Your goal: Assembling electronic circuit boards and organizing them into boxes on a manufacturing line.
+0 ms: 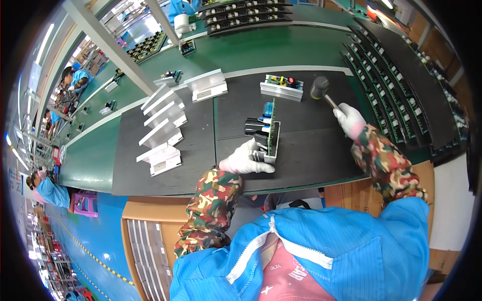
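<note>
My left hand, in a white glove, grips the near end of a green circuit board set in a silver metal bracket. Black cylindrical capacitors and a blue part stick out of the board's left side. In my gloved right hand is the handle of a mallet, its dark head off to the right of the board and apart from it. Another board on a silver heat sink lies farther back on the black mat.
Several bare silver brackets stand in a row on the mat's left. Racks of boards rise at the right, with more stacked trays at the back. Beyond the mat runs a green bench. An open cardboard box stands below the left front edge.
</note>
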Motion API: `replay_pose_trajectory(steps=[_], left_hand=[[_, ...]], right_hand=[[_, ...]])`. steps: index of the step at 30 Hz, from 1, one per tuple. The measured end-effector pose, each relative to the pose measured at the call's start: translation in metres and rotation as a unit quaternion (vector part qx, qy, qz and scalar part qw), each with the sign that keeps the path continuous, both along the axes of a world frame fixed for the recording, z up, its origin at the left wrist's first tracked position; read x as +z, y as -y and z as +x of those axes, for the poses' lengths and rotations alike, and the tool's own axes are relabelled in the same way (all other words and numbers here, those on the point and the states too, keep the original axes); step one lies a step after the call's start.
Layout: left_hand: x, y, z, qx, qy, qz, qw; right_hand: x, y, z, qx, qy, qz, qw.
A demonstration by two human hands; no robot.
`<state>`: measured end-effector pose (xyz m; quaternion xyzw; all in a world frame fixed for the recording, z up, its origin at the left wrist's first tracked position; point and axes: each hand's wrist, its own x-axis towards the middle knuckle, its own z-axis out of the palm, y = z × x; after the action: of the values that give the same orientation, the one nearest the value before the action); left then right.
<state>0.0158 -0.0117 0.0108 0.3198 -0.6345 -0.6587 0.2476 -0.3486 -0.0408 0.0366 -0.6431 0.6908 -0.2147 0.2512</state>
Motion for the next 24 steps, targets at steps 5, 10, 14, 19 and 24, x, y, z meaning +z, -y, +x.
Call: replay_pose_trajectory(steps=[5,10,14,19,24], left_hand=[[-0.009,-0.001,0.005,-0.001,-0.026,0.022,0.999],[-0.001,0.001,0.004,-0.019,0.013,0.002,1.0],[-0.009,0.003,0.007,-0.024,-0.008,-0.019,0.999],[0.001,0.007,0.003,-0.049,0.028,-0.036,0.998],[-0.005,0.002,0.004,-0.027,-0.03,0.02,0.999]], right_hand=[[0.133,-0.058,0.067,0.135,0.31,0.01,0.941],[0.149,-0.069,0.089,0.322,0.042,-0.062,0.944],[0.167,-0.073,0.093,0.303,0.037,0.001,0.952],[0.178,-0.083,0.08,0.256,0.236,-0.056,0.936],[0.142,-0.067,0.096,0.334,-0.022,-0.025,0.942]])
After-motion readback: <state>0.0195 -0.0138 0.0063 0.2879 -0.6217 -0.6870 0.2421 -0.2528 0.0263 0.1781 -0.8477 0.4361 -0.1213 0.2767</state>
